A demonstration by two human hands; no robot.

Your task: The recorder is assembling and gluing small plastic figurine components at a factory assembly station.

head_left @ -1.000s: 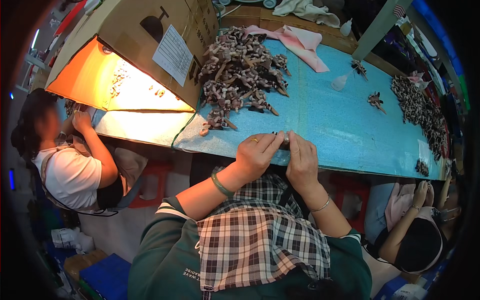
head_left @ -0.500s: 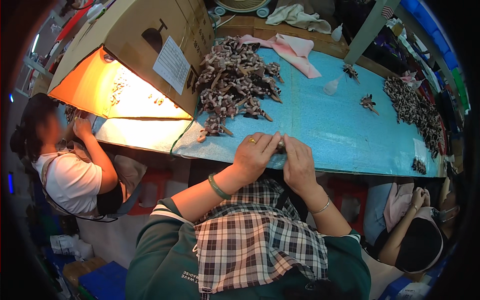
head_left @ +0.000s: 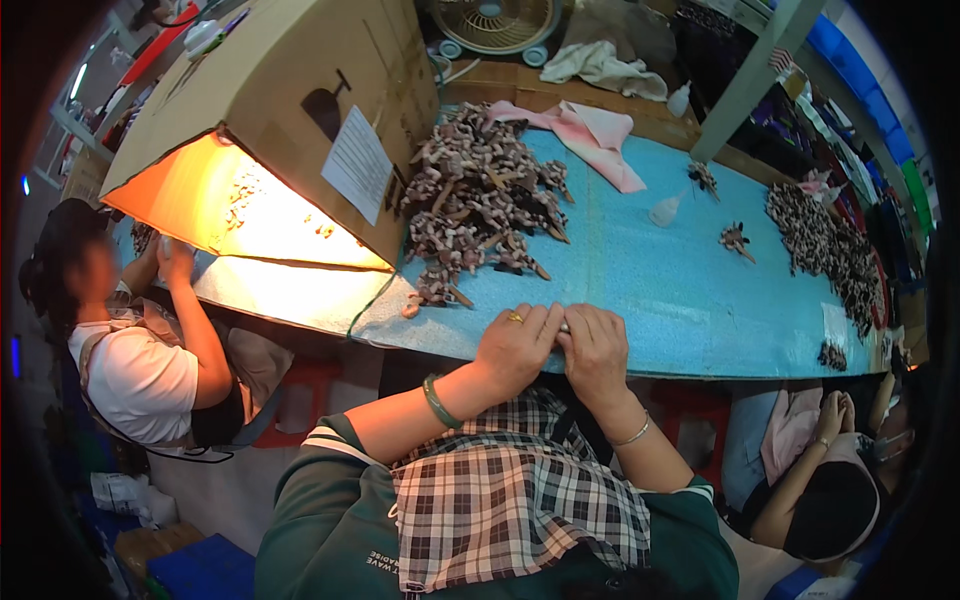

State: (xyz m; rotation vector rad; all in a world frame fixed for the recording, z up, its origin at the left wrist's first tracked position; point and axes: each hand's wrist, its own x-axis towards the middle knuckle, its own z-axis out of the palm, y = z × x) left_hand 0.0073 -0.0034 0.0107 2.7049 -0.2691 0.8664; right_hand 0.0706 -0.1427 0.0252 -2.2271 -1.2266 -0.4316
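Two hands meet at the near edge of the blue table (head_left: 650,300). The left hand (head_left: 515,345) and right hand (head_left: 597,350) lie knuckles up, fingertips touching, with a small pale piece (head_left: 564,327) just showing between them. It is too hidden to tell its shape. Both grips are narrow, fingers curled in on that piece; which hand really holds it I cannot tell. The left hand wears a ring, its wrist a green bangle (head_left: 437,402); the right wrist has a thin bracelet (head_left: 634,436). Both forearms rise from the lower edge, elbows apart, converging toward the table edge. A big pile of small brownish parts (head_left: 480,200) lies well beyond the hands, beside a lit cardboard box (head_left: 290,120). Another pile (head_left: 825,245) sits far right. A pink cloth (head_left: 600,135) lies behind.
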